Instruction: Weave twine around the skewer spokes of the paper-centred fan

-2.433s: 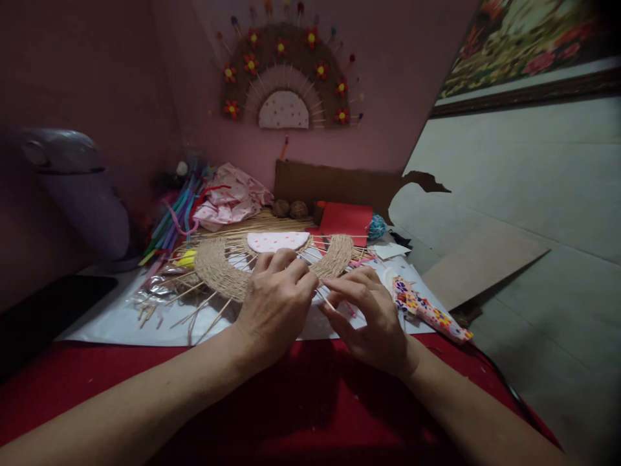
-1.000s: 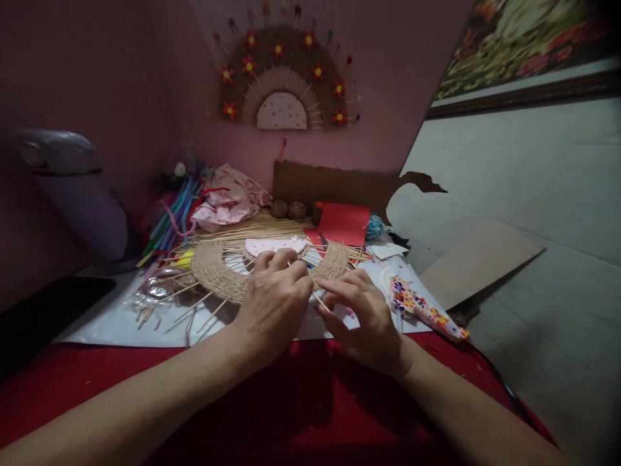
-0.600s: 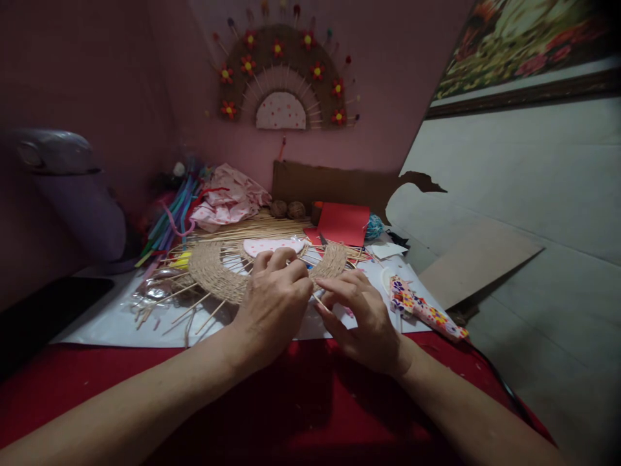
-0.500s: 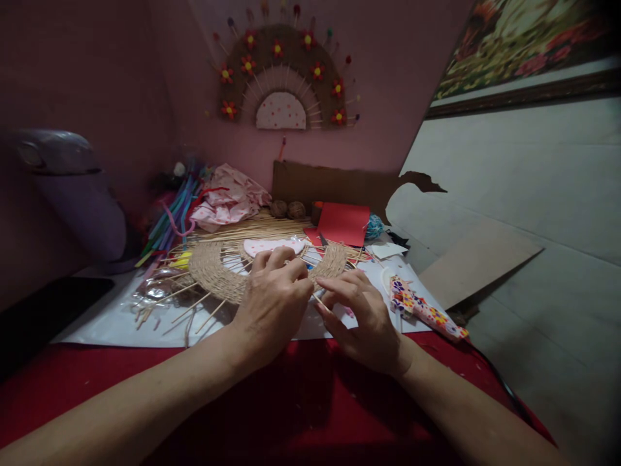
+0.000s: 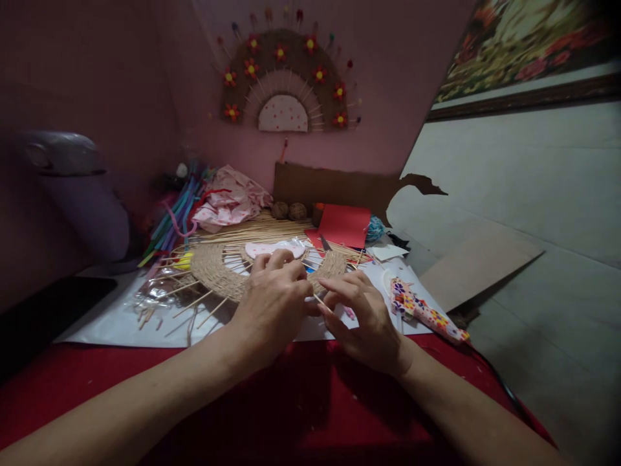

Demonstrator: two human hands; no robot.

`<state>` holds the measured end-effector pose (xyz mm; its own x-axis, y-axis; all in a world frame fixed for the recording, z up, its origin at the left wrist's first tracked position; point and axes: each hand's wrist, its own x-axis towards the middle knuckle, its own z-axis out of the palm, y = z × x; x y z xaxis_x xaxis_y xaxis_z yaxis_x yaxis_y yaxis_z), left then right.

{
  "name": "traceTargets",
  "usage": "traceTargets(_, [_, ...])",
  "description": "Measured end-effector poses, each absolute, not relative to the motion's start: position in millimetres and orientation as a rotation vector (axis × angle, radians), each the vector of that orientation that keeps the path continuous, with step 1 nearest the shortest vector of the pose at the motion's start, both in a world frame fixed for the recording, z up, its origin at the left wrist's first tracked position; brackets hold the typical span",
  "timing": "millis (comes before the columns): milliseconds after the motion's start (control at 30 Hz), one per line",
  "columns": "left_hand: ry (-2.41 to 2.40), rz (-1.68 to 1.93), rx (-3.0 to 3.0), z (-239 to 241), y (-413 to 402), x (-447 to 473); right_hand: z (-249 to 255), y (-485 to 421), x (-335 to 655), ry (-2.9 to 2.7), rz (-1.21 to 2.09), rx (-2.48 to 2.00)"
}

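Half-round twine weave [image 5: 213,272] on radiating wooden sticks lies flat at the middle of the table [image 5: 72,388], dotted pink centre [image 5: 274,248] toward the far edge; one skewer [image 5: 319,300] at its near rim is pinched between my left hand [image 5: 274,307] and right hand [image 5: 363,320].

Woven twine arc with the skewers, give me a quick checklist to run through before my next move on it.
1. Skewer pinched at its end by the right hand: ok.
2. Left hand resting on the woven arc: ok. What its fingers grip underneath: cannot tell.
3. Woven arc lying flat on the white sheet: ok.
4. Spare skewers piled just behind the arc, likely in reach: ok.
5. Flowered tool lying apart from the right hand: ok.
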<state>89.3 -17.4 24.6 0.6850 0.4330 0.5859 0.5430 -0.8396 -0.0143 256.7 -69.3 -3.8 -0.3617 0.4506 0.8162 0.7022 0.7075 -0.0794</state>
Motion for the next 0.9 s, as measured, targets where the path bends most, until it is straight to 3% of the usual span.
traceTargets(133, [-0.835,-0.874,-2.817,31.3,-18.5,85.2,-3.5,-70.1,256.5,-2.024,-0.331,-0.861])
traceTargets(333, [-1.04,-1.161,-2.862,35.0,-14.3,80.6,-3.6,-70.4,256.8,-2.034,-0.32,-0.857])
traceTargets(567, [-1.086,-1.037,-2.974,24.2,-15.0,84.3,-3.8,-70.6,257.1,-2.029,-0.317,-0.859])
traceTargets(900, [-1.03,-1.16,-2.926,29.3,-18.7,85.3,-3.6,-70.5,257.5,-2.033,-0.331,-0.878])
